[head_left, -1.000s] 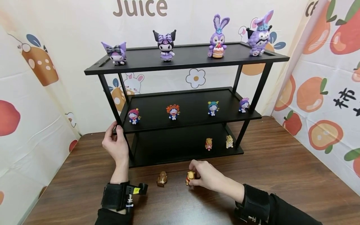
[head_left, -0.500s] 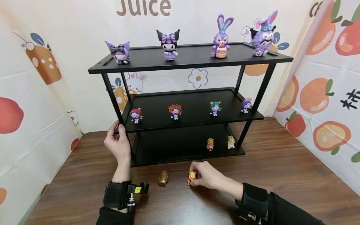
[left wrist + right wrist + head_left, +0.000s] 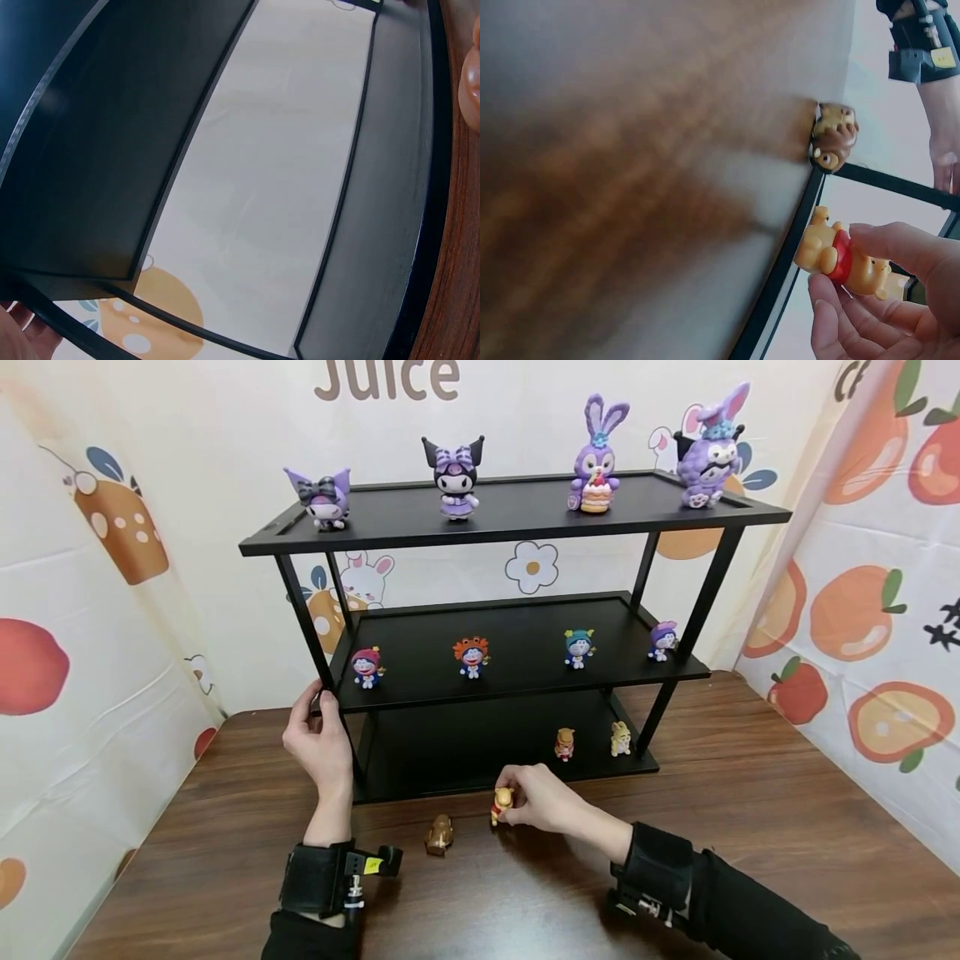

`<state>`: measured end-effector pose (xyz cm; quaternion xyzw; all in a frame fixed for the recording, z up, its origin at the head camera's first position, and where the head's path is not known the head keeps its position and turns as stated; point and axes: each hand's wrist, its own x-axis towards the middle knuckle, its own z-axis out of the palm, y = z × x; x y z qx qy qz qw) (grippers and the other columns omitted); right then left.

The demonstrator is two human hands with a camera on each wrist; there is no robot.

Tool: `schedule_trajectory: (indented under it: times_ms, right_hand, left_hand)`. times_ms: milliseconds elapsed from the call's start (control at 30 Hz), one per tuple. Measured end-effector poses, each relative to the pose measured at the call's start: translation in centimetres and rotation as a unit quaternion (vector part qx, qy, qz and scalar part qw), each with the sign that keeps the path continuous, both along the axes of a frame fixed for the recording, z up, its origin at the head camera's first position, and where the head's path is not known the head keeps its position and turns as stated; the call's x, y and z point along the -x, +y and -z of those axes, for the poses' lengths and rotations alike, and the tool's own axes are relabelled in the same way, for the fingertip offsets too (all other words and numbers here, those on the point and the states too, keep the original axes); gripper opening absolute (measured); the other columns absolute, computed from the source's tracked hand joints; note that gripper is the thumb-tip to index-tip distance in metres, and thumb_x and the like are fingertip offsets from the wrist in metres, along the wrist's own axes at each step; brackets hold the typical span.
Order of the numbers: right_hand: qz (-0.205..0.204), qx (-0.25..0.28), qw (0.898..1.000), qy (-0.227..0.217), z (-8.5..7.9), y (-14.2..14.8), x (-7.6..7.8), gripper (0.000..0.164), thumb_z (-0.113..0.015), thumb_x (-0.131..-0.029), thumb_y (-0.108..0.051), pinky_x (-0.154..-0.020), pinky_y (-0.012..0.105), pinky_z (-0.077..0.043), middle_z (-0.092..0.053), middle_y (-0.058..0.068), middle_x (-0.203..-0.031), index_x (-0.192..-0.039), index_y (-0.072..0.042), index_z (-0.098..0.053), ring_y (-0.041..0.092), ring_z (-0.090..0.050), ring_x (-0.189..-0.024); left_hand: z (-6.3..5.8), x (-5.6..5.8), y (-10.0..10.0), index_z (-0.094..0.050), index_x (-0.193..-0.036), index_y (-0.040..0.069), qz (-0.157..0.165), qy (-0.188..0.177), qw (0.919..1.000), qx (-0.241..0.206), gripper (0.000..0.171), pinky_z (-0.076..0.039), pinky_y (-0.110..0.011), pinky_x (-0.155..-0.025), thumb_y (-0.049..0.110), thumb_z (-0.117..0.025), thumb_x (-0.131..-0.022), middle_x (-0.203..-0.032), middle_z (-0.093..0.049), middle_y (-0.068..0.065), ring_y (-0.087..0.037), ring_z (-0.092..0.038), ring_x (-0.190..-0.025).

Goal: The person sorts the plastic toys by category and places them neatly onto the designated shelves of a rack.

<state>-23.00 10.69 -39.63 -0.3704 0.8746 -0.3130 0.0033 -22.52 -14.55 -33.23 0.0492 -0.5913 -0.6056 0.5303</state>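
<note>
In the head view my right hand [image 3: 542,799] pinches a small yellow bear figurine [image 3: 502,806] in a red shirt between thumb and fingers, just in front of the rack's bottom shelf. Seen from the right wrist, the bear [image 3: 841,259] lies sideways in that view, its red shirt at the fingertips. My left hand [image 3: 321,745] grips the left side of a black three-tier display rack [image 3: 480,689] at the middle shelf's corner; its fingers [image 3: 34,334] go partly behind the frame. A brown figurine [image 3: 439,835] sits on the table between my hands.
On the bottom shelf stand a bear figurine [image 3: 565,744] and a pale yellow figurine [image 3: 620,738], toward the right. Several blue figurines line the middle shelf, including one with a crab hat [image 3: 471,657]. Purple figurines, such as a rabbit [image 3: 595,468], stand on top. The table [image 3: 712,827] is wooden.
My right hand, holding the bear, has moved slightly forward toward the rack and lifted it from its earlier spot. The left hand keeps its grip. The head view has shifted a little.
</note>
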Motion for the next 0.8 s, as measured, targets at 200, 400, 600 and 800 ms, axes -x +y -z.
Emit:
schedule_trajectory:
  times_ms: [200, 400, 600, 800]
  right_hand:
    - [0.029, 0.001, 0.999, 0.027, -0.3, -0.9, 1.5, 0.019, -0.070, -0.072, -0.007, -0.052, 0.018, -0.043, -0.057, -0.001, -0.075, -0.087, -0.006, -0.058, 0.004, -0.050, -0.059]
    - [0.060, 0.000, 0.998, 0.014, -0.6, -2.0, 2.9, 0.022, -0.070, -0.073, -0.007, -0.054, 0.020, -0.044, -0.058, 0.001, -0.080, -0.091, -0.004, -0.059, 0.007, -0.052, -0.063]
    - [0.091, -0.022, 0.995, 0.017, -0.8, -3.1, 4.2, 0.026, -0.070, -0.073, -0.009, -0.060, 0.025, -0.046, -0.059, 0.005, -0.084, -0.096, -0.004, -0.060, 0.013, -0.055, -0.071]
    - [0.121, -0.041, 0.992, 0.010, -0.6, -4.2, 5.3, 0.027, -0.070, -0.074, -0.010, -0.065, 0.030, -0.046, -0.059, 0.006, -0.087, -0.098, -0.005, -0.059, 0.016, -0.055, -0.077]
  left_hand:
    - [0.1, 0.2, -0.2, -0.062, -0.101, -0.009, 0.000, 0.000, 1.0000, -0.002, 0.024, -0.029, -0.014, -0.048, 0.004, -0.050, -0.084, -0.097, -0.061, -0.019, -0.002, -0.036, -0.048]
    - [0.2, 0.1, -0.1, -0.062, -0.100, -0.010, -0.001, -0.003, 1.0000, -0.003, 0.024, -0.028, -0.014, -0.047, 0.003, -0.050, -0.084, -0.092, -0.061, -0.016, -0.001, -0.034, -0.047]
    - [0.2, 0.0, 0.0, -0.062, -0.100, -0.010, -0.003, 0.003, 1.0000, -0.004, 0.024, -0.029, -0.014, -0.047, 0.003, -0.051, -0.084, -0.087, -0.060, -0.011, -0.001, -0.035, -0.047]
    - [0.1, 0.0, 0.0, -0.062, -0.099, -0.010, -0.003, 0.006, 1.0000, -0.002, 0.023, -0.028, -0.014, -0.046, 0.003, -0.050, -0.084, -0.088, -0.060, -0.012, 0.000, -0.034, -0.045]
